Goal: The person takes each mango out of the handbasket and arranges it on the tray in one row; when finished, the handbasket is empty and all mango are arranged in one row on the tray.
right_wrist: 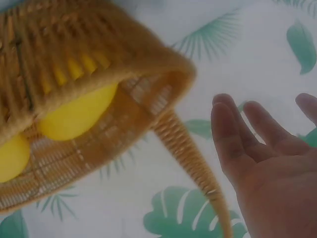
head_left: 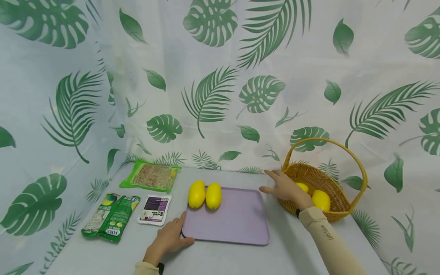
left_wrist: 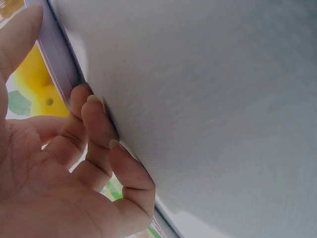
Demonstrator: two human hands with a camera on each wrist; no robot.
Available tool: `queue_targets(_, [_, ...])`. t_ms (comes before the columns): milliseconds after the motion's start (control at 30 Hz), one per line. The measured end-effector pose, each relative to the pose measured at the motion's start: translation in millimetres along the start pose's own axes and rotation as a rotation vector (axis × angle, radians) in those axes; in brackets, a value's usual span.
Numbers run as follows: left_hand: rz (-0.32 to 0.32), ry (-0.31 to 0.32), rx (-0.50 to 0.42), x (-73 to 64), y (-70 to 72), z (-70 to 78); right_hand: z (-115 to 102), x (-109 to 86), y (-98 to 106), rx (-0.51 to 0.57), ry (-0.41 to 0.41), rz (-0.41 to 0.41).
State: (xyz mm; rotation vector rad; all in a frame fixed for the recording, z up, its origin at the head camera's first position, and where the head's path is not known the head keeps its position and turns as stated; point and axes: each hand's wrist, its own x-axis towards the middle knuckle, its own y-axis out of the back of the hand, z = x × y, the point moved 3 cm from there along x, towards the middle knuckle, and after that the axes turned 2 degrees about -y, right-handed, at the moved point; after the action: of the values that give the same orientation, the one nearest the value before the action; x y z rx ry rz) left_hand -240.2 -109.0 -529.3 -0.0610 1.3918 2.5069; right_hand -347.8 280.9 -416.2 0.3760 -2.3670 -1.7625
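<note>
At the front left corner of a light purple tray, my left hand rests with its thumb at the front edge and its fingers along the left side. Close up, those fingers bend loosely by the tray's rim. Two yellow mango-like fruits lie side by side at the tray's back left. My right hand is in the air beside the wicker basket, fingers spread and holding nothing. Inside the basket are yellow fruits, also visible in the right wrist view.
Left of the tray lie a green-edged clear pack, a green snack bag and a small white and purple packet. The basket's tall handle arches up at the right. A leaf-printed curtain closes off the back and sides.
</note>
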Motion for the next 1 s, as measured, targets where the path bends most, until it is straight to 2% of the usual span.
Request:
queue_targets(233, [0.002, 0.005, -0.020, -1.0, -1.2, 0.5, 28.2, -8.4, 21.5, 0.036, -0.067, -0.037])
queue_targets(467, [0.026, -0.002, -0.001, 0.2, -1.4, -5.1, 66.1, -5.8, 28.6, 0.001, -0.099, -0.050])
queue_targets(567, [0.024, -0.006, -0.002, 2.1, -1.1, -5.0, 79.3, -5.8, 28.2, -0.004, -0.128, -0.082])
queue_targets(767, [0.012, 0.003, -0.021, 2.9, -1.4, -5.3, 92.7, -6.4, 24.2, -0.012, -0.191, -0.160])
queue_targets(1000, [0.001, 0.005, -0.023, 5.0, -3.8, -4.2, 102.5, -0.1, 20.4, -0.053, -0.217, -0.238])
